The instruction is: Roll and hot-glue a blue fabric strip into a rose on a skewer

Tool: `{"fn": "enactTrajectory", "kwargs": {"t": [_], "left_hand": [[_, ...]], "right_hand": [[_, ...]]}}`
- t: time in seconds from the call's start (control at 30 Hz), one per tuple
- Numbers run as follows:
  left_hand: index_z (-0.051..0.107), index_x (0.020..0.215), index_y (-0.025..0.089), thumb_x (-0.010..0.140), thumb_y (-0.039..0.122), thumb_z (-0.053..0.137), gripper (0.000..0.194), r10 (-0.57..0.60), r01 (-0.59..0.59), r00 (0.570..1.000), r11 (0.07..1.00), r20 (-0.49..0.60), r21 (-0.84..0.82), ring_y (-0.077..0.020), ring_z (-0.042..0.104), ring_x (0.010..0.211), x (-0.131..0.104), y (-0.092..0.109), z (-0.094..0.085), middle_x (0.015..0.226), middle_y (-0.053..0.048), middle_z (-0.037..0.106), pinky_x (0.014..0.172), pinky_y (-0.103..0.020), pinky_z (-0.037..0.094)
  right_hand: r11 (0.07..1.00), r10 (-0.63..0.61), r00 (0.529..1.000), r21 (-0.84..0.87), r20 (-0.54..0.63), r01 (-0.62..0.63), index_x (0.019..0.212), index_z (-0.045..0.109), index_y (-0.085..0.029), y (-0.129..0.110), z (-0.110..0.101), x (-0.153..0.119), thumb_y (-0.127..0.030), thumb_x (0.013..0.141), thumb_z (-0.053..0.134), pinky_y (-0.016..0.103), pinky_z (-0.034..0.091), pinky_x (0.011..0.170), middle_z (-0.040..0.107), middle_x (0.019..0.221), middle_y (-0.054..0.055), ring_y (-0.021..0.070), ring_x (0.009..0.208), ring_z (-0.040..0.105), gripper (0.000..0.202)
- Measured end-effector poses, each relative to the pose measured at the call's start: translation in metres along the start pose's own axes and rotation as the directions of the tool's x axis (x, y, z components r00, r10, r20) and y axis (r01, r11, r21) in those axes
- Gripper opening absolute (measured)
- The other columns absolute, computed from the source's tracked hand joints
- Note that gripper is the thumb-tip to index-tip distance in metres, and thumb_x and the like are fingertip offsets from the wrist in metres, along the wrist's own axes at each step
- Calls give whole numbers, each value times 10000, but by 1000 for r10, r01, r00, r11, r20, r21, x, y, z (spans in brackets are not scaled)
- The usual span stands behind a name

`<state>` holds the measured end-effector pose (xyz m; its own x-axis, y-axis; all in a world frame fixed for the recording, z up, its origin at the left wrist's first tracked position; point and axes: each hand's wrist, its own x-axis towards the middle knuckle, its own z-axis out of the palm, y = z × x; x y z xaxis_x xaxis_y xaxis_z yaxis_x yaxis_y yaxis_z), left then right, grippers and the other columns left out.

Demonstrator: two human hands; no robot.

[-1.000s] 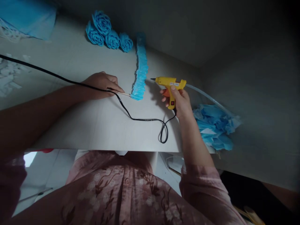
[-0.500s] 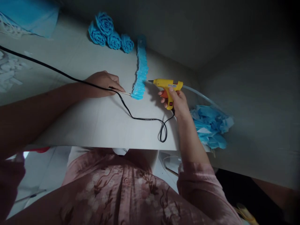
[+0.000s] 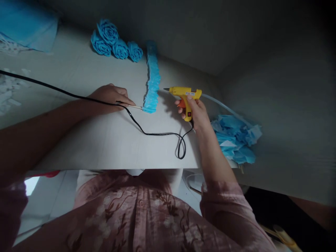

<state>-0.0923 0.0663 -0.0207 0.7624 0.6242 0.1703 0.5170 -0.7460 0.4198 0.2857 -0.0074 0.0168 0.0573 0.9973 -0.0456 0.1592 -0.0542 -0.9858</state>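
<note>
Head cam, clock face centered on the near end of the strip, 12 pointing away from me.

Left hand (image 3: 110,99) at 9: fingers pinched narrow on a thin pale wooden stick (image 3: 135,106). Stick points to 3, its far tip touching the near end of the long pleated light-blue strip (image 3: 153,80). Strip lies on the pale counter (image 3: 105,150), running up to 12, ruffled along its edges, a few shiny spots on top.

Right hand (image 3: 198,110) at 3: fingers wrapped round the grip of a yellow glue gun with orange trigger (image 3: 183,92). Nozzle points to 9, near the strip's right edge, apart from it. Can't tell if the trigger is pressed. Translucent glue stick (image 3: 223,106) sticks out of the gun's rear, toward 4. Black power cord (image 3: 157,134) drops from the grip, makes a small loop at 5, then passes over my left hand and off at 9.

Around: four blue rolled rosettes (image 3: 107,32) bunched at 11, beside the strip's far end. Folded blue sheet (image 3: 28,24) at 10, white strings (image 3: 10,46) by its edge. Loose white scraps (image 3: 9,87) at 9, beyond the left hand. Crumpled light-blue pile (image 3: 233,136) at 4, just beside my right forearm.
</note>
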Motion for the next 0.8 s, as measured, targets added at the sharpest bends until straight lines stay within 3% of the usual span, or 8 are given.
{"fn": "enactTrajectory", "kwargs": {"t": [0.2,0.37,0.57,0.8], "left_hand": [[889,1334,295,1097,527,496,514,-51,51,999,998,17,-19,-234,742,996,3,-6,3,1127,-65,820,1037,-371,484],[893,1318,314,1112,546,472,523,-80,80,997,997,-5,0,-246,755,1051,2,0,2,1126,-66,821,1100,-369,477],[893,1306,323,1083,567,495,518,-57,57,998,998,-6,-14,-245,762,1026,5,-6,5,1082,-65,817,1066,-351,504],[867,1348,296,1068,558,515,521,-44,44,999,999,-18,3,-248,767,1024,-1,1,1,1140,-70,816,1096,-385,489]], "right_hand": [[1000,7,999,-18,35,-7,1067,753,-251,-6,5,-7,-901,774,855,239,535,467,862,1012,80,156,704,731,720],[1000,-1,992,24,129,-2,1091,755,-256,-11,6,-13,-772,655,1006,241,571,526,861,1183,86,158,785,750,721],[1000,14,985,-14,169,-12,1086,764,-269,-13,7,-14,-711,685,1017,287,599,541,850,1260,107,195,842,756,648],[1000,10,983,16,184,-13,1059,757,-236,-13,8,-13,-740,707,996,246,531,489,866,1100,109,153,728,719,659]]}}
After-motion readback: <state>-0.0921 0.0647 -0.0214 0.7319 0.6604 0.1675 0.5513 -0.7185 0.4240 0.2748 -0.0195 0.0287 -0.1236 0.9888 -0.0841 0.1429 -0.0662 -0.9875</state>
